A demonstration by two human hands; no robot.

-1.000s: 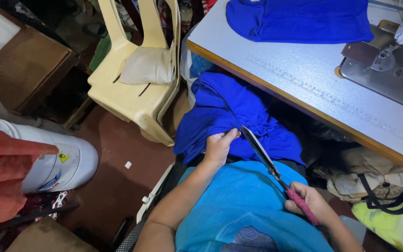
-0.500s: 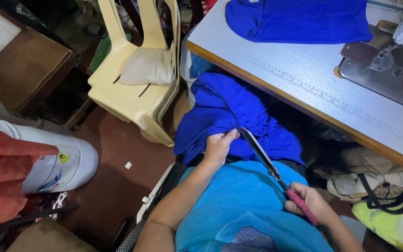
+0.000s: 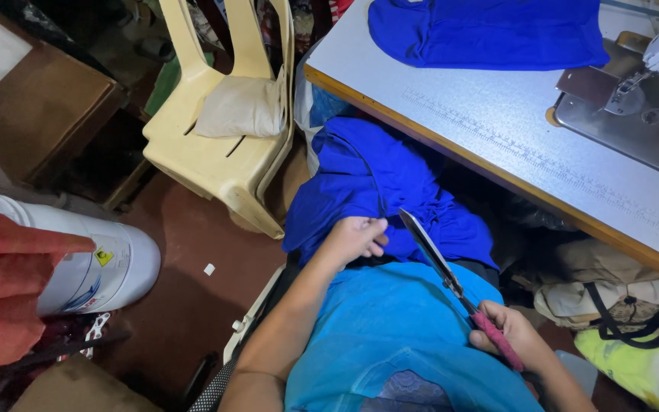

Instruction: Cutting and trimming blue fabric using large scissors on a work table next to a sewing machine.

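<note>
Table (image 3: pixel 497 145), grey top w/ wood edge, is seen across the upper right; a sewing machine (image 3: pixel 634 99) w/ metal plate sits at its far right end, and a blue cloth piece (image 3: pixel 490 30) is laid flat at its far edge. A cream plastic chair (image 3: pixel 215 152) is placed off the table's left corner, w/ a beige cushion (image 3: pixel 242 107) on the seat. A white cylinder tank (image 3: pixel 78 259) is laid on the floor at far left, red fabric (image 3: pixel 1 290) partly over it. Tan and yellow-green bags (image 3: pixel 612 305) are piled under the table's near edge, at right.

Blue garment (image 3: pixel 375 191) is bunched below the table's near edge, draped onto the lap of the person, who is clad in a lighter blue shirt (image 3: pixel 390 328). Left hand (image 3: pixel 356 238) is curled into the garment's lower fold, fingers pinched on the cloth. Scissors (image 3: pixel 444 267) are held by the right hand (image 3: pixel 516 339), closed round the pink handle; blades are pressed together, tip pointed up-left and lying just beside the left hand, over the garment's edge. Whether the tip touches cloth can't be told.
</note>
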